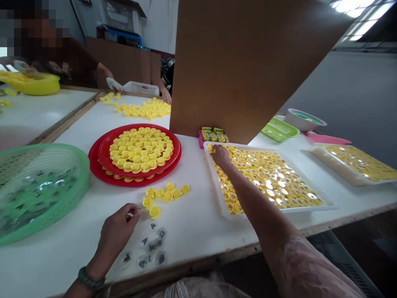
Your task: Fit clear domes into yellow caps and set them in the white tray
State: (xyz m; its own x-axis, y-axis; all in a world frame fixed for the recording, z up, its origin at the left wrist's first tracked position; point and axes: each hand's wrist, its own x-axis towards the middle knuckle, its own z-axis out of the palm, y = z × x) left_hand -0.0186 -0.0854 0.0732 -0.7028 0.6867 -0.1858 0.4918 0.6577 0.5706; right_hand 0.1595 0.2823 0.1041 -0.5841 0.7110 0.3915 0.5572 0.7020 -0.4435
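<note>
My left hand (pixel 119 227) is closed in a pinch on a small clear piece, just left of a few loose yellow cups (pixel 154 212) on the white table. Several clear round discs with dark marks (pixel 161 258) lie to the right of and below that hand. My right hand (pixel 221 156) reaches to the far left corner of a white tray (pixel 217 198) filled with rows of yellow pieces. Its fingers are bent down at the tray's edge, and whatever they hold is too small to make out. Stacked red plates (pixel 176 155) carry many yellow cups (pixel 141 149).
A green basket (pixel 82 174) of clear discs stands at the left. A brown board (pixel 229 70) rises behind the tray, near a pink box of small packets (pixel 214 135). Another filled tray (pixel 338 167) lies right. Across the table, other people's hands are near scattered yellow cups (pixel 149 109).
</note>
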